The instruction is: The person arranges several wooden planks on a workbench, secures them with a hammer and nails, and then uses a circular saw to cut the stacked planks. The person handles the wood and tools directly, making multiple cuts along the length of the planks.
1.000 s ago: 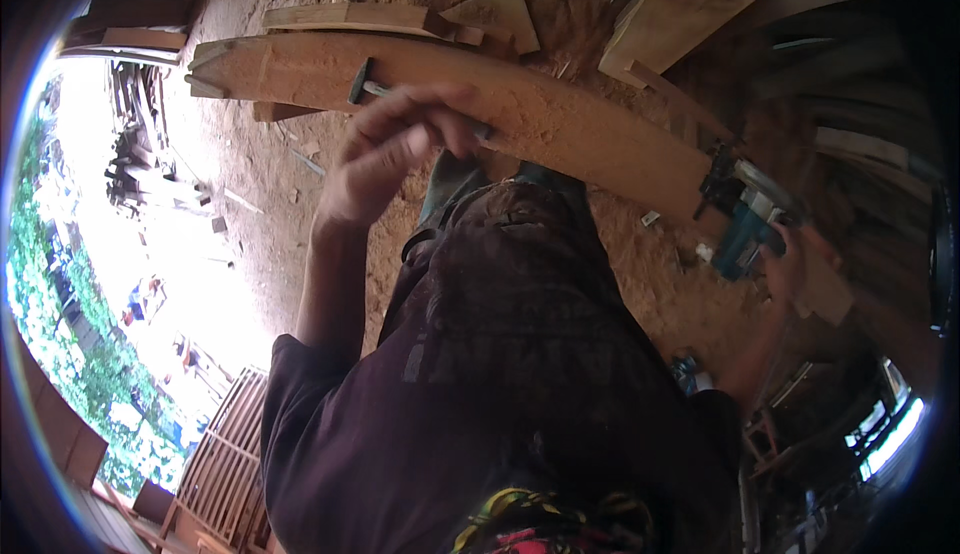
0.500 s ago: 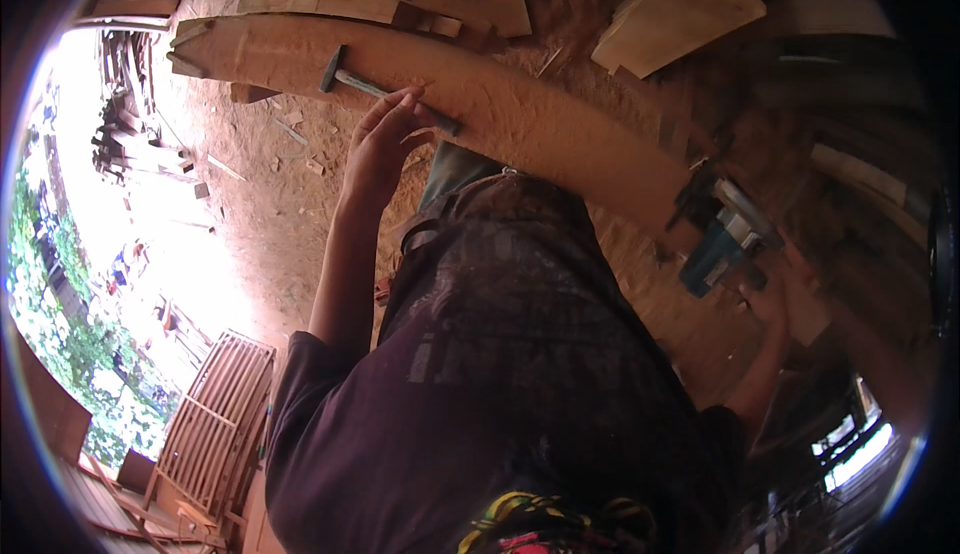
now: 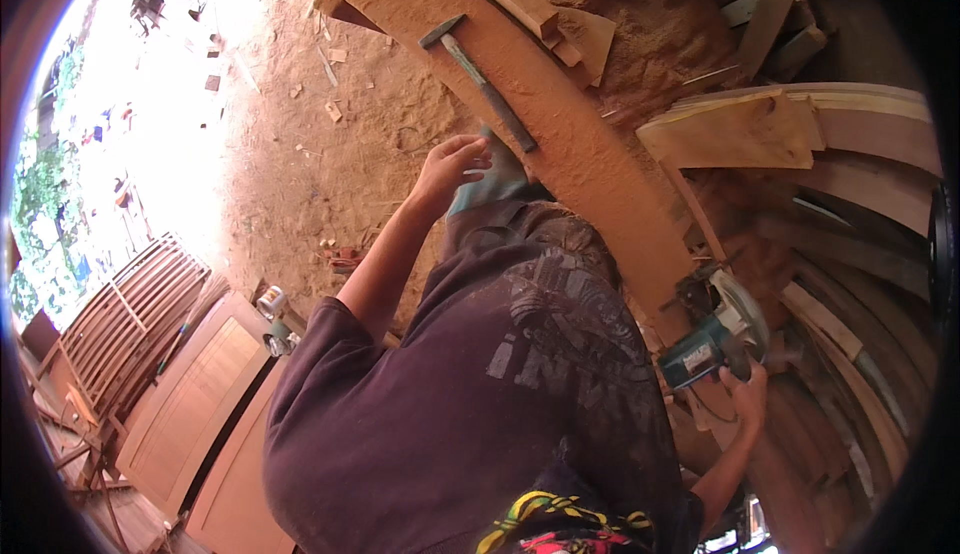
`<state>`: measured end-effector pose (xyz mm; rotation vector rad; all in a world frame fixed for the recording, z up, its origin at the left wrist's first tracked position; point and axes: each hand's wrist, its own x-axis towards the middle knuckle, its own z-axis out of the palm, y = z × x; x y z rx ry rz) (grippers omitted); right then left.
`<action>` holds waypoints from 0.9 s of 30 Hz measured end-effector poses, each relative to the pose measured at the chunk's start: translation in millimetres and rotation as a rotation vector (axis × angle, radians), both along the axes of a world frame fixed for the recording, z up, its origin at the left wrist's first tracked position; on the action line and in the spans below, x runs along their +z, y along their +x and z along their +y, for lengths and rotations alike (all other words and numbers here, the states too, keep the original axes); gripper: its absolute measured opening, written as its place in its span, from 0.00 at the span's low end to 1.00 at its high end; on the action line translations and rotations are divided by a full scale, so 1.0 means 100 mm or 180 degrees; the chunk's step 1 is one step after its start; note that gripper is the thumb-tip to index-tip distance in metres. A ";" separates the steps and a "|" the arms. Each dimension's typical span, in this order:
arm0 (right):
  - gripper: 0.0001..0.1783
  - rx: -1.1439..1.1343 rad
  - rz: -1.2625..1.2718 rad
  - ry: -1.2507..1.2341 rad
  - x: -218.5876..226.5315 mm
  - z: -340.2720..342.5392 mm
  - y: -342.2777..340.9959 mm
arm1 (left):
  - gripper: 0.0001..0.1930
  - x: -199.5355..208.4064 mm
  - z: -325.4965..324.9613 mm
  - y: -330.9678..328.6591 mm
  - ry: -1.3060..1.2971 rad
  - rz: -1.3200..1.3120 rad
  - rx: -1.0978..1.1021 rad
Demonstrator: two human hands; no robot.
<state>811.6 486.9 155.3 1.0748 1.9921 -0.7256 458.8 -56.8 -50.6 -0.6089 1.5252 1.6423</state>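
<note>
A power saw [image 3: 697, 354], teal-bodied with a pale round guard, rests at the near right end of a long curved board [image 3: 570, 144]. My right hand [image 3: 745, 394] is wrapped round its rear handle. My left hand [image 3: 455, 169] hovers beside the board's near edge, fingers loosely bent and slightly apart, with nothing visible in them. Close to those fingertips a hammer [image 3: 490, 89] lies along the sawdust-covered board, its head pointing away from me. Part of the saw's underside is hidden.
Stacked curved boards [image 3: 740, 134] and offcuts fill the right side. Sawdust and wood scraps cover the ground [image 3: 320, 154]. Wooden panels [image 3: 200, 394] and a slatted frame [image 3: 130, 314] stand at the lower left. A teal-clad leg [image 3: 495, 179] is against the board.
The view has turned, shifting the board and hammer. My left hand has drawn back from above the hammer to the board's near side. My right hand still grips the saw.
</note>
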 end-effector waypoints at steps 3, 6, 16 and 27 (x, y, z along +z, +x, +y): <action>0.21 -0.0697 0.0887 -0.0437 0.28 -0.44 -0.72 | 0.20 -0.16 0.01 0.05 -0.0010 -0.0031 -0.0095; 0.13 -0.1326 0.1368 -0.0247 0.31 -0.72 -1.05 | 0.20 -0.16 -0.01 -0.02 -0.0054 0.0035 -0.0184; 0.11 -0.2500 0.2452 -0.0854 0.07 -1.56 -2.14 | 0.24 -0.14 -0.23 -0.87 -0.0544 0.0343 -0.0490; 0.13 -0.1962 0.2428 -0.0248 0.13 -2.49 -3.00 | 0.27 -0.29 0.06 -1.59 -0.0567 0.0431 -0.1732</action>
